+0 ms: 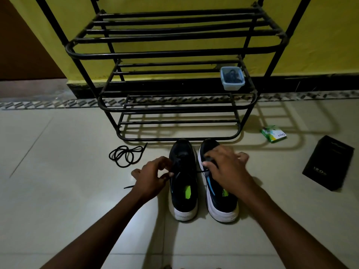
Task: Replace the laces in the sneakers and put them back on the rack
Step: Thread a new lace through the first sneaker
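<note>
Your left hand [155,172] pinches the black lace [199,171] at the left sneaker [183,193] | right hand [223,166] lies over the right sneaker [221,200], grip unclear | lace runs crosswise between hands; sneakers point toe-first at the shoe rack [174,54]

Rack [174,55] top cut off, right sneaker [223,202] lacing under right hand [223,166], tub [232,86] contents indistinct

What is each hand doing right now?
Left hand: pinching the black lace.
Right hand: curled on that lace's other end.
</note>
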{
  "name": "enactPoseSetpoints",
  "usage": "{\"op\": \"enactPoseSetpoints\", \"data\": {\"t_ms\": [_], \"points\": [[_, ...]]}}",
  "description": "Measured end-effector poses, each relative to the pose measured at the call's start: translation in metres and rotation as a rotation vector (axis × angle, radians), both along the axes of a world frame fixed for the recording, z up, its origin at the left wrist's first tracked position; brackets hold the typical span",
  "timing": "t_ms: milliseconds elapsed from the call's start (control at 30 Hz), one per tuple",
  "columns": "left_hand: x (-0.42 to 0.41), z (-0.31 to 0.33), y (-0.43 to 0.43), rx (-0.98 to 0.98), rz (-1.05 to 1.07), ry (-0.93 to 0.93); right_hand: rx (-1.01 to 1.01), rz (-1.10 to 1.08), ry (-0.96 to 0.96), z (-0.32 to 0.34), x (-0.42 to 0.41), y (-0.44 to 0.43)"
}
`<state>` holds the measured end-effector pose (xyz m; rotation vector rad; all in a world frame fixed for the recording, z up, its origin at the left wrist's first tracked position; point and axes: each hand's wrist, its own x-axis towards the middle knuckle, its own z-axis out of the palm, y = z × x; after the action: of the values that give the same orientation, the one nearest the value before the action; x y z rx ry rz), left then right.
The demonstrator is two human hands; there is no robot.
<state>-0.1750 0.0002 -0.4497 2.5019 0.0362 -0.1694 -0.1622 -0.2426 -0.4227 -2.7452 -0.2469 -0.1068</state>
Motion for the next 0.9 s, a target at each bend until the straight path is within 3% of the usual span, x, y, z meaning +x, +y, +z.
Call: {"op": "enactPoseSetpoints", "data": {"t_ms": [167, 367, 467, 567, 667, 900], "points": [[0.0, -0.002, -0.007, -0.003, 0.013, 0.038, -0.091, 0.225, 0.188, -0.003, 0.006, 0.031], [0.0, 0.003, -0.006, 0.098, -0.058, 0.128, -0.075, 0.172, 0.187, -0.008, 0.003, 0.032], [0.0, 0.003, -0.005, 0.075, -0.05, 0.179, 0.035, 0.142, 0.183, -0.01, 0.0, 0.027], [0.001, 0.009, -0.008, -0.312, 0.056, 0.217, 0.27, 0.102, 0.185, -0.01, -0.004, 0.024], [-0.003, 0.027, -0.013, -0.605, 0.196, 0.146, 0.635, 0.056, 0.178, -0.009, -0.008, 0.029], [-0.007, 0.038, -0.033, -0.889, 0.236, 0.078, 1.092, -0.138, 0.275, 0.004, -0.007, 0.045]]}}
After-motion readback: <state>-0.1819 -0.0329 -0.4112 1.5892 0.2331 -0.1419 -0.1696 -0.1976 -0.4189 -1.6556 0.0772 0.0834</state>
